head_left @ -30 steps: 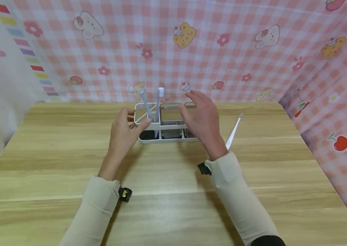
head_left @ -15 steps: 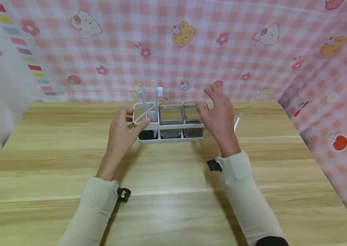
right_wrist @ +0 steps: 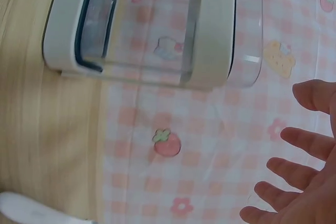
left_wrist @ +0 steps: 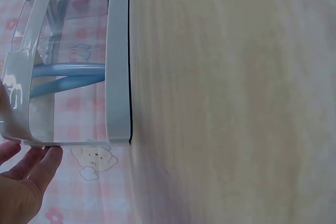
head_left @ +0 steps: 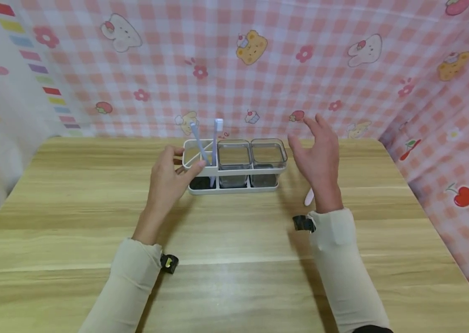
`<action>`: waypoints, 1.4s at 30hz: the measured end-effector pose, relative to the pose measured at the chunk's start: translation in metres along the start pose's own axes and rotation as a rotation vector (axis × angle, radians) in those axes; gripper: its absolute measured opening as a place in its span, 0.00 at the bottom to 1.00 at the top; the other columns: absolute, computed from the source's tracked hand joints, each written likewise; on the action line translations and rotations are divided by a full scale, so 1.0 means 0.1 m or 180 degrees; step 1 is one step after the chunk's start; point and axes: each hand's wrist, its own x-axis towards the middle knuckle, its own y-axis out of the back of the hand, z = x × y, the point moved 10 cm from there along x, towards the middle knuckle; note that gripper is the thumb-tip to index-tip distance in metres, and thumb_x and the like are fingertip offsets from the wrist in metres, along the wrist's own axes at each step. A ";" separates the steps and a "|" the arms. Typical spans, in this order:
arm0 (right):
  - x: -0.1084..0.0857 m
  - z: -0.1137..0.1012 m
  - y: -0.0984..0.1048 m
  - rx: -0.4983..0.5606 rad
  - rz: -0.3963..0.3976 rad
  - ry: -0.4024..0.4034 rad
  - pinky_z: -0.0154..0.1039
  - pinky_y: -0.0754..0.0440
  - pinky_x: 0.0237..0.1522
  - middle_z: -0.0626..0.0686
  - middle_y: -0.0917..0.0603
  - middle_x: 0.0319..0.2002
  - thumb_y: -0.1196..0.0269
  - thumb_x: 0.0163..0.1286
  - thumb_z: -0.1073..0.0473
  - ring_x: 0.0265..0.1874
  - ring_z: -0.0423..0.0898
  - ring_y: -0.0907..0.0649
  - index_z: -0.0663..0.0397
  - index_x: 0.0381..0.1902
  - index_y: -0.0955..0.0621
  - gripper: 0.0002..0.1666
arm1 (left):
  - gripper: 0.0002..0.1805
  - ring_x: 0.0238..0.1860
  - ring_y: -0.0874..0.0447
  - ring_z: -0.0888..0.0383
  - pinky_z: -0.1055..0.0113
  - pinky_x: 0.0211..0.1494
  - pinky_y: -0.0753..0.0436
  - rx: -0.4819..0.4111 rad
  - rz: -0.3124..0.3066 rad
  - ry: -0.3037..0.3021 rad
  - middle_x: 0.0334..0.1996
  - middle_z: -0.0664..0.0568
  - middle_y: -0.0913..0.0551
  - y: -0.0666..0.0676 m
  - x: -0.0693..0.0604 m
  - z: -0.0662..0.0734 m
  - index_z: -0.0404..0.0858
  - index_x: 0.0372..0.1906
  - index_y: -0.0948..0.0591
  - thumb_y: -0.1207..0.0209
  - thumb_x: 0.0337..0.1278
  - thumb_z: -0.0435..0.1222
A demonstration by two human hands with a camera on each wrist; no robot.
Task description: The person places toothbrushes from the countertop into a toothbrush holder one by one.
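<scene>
Nearest you, the table [head_left: 226,259] carries your arms: left sleeve [head_left: 128,282] and right sleeve [head_left: 342,263], each with a black wrist camera, left camera [head_left: 169,263] and right camera [head_left: 303,223], at its cuff.

Beyond the right cuff, a loose brush [head_left: 309,197] lies between the rack and the table's right edge, nearer the rack. Only its pale handle end shows; your right hand [head_left: 320,159] hides the rest. That hand's fingers are spread, thumb toward the rack, and it stands apart from the rack's right end.

The white rack [head_left: 242,171] stands near the table's far edge, about midway between the far left and far right corners. Your left hand [head_left: 170,173] grips its left end: thumb on the front of the upper tier, other fingers at the end wall.

The middle and right compartments each hold a clear cup, middle cup [head_left: 234,179] and right cup [head_left: 264,178]. The left compartment, split by thin dividers, holds two brushes: the left brush [head_left: 198,139] tilts toward the far left corner; the right brush [head_left: 215,144] is nearly upright, white bristles up. Between the tiers, their handles look blue from your left wrist.

Behind the far edge hangs a pink checked cloth [head_left: 217,92].
</scene>
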 end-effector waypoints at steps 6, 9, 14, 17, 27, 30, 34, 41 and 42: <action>-0.02 0.19 0.02 -0.0060 -0.0021 -0.0154 0.57 0.40 0.75 0.63 0.31 0.72 0.36 0.72 0.51 0.72 0.61 0.35 0.62 0.67 0.24 0.31 | 0.34 0.50 0.19 0.46 0.56 0.54 0.13 0.0025 -0.0002 -0.0010 0.50 0.41 0.21 -0.01 0.00 0.00 0.31 0.56 0.27 0.29 0.58 0.52; -0.04 0.26 -0.01 -0.0061 -0.0053 -0.0212 0.58 0.37 0.73 0.63 0.31 0.72 0.36 0.72 0.50 0.71 0.62 0.34 0.62 0.67 0.24 0.32 | 0.34 0.50 0.19 0.46 0.56 0.54 0.13 0.0036 0.0009 -0.0015 0.50 0.41 0.21 -0.01 0.00 0.00 0.31 0.56 0.27 0.30 0.59 0.52; -0.07 0.34 -0.03 -0.0076 -0.0118 -0.0338 0.58 0.35 0.72 0.64 0.32 0.72 0.36 0.71 0.50 0.71 0.62 0.34 0.62 0.68 0.25 0.33 | 0.34 0.50 0.19 0.46 0.57 0.54 0.13 0.0042 0.0006 -0.0028 0.50 0.40 0.21 -0.01 0.00 0.01 0.31 0.56 0.27 0.30 0.59 0.52; -0.07 0.39 -0.01 -0.0108 -0.0119 -0.0436 0.56 0.35 0.73 0.64 0.31 0.71 0.35 0.71 0.50 0.71 0.61 0.34 0.61 0.69 0.26 0.34 | 0.34 0.51 0.19 0.46 0.57 0.54 0.13 0.0060 0.0007 -0.0036 0.50 0.40 0.21 0.00 0.00 0.01 0.30 0.56 0.27 0.30 0.59 0.52; -0.10 0.61 -0.01 -0.0147 -0.0198 -0.0751 0.56 0.36 0.73 0.63 0.33 0.72 0.37 0.72 0.46 0.71 0.61 0.34 0.59 0.73 0.30 0.38 | 0.34 0.51 0.19 0.45 0.55 0.54 0.13 0.0075 0.0012 -0.0035 0.50 0.40 0.21 0.00 0.00 0.03 0.30 0.56 0.27 0.30 0.59 0.51; -0.14 0.72 -0.03 -0.0167 -0.0276 -0.0906 0.56 0.37 0.74 0.63 0.34 0.73 0.39 0.72 0.42 0.72 0.61 0.35 0.58 0.74 0.32 0.40 | 0.34 0.51 0.19 0.45 0.55 0.54 0.13 0.0078 0.0007 -0.0021 0.50 0.40 0.21 0.00 -0.01 0.01 0.30 0.56 0.27 0.30 0.59 0.51; -0.17 0.85 -0.04 -0.0161 -0.0312 -0.1073 0.57 0.36 0.73 0.64 0.36 0.73 0.39 0.72 0.41 0.71 0.61 0.35 0.59 0.75 0.33 0.42 | 0.34 0.51 0.19 0.45 0.55 0.54 0.13 0.0107 0.0003 -0.0017 0.50 0.40 0.21 -0.01 -0.01 0.00 0.30 0.56 0.27 0.30 0.59 0.52; -0.23 1.02 -0.13 -0.0151 -0.0515 -0.1351 0.60 0.35 0.71 0.67 0.41 0.75 0.41 0.72 0.38 0.71 0.64 0.36 0.59 0.77 0.37 0.46 | 0.34 0.51 0.19 0.45 0.56 0.54 0.13 0.0100 0.0011 -0.0037 0.50 0.39 0.21 0.00 -0.01 0.02 0.30 0.56 0.27 0.30 0.59 0.51; -0.23 1.04 -0.14 -0.0159 -0.0549 -0.1378 0.60 0.35 0.71 0.67 0.41 0.75 0.41 0.72 0.37 0.71 0.64 0.37 0.58 0.77 0.38 0.47 | 0.34 0.51 0.19 0.45 0.56 0.54 0.13 0.0096 0.0010 -0.0034 0.50 0.39 0.21 0.00 -0.01 0.02 0.30 0.56 0.27 0.30 0.59 0.51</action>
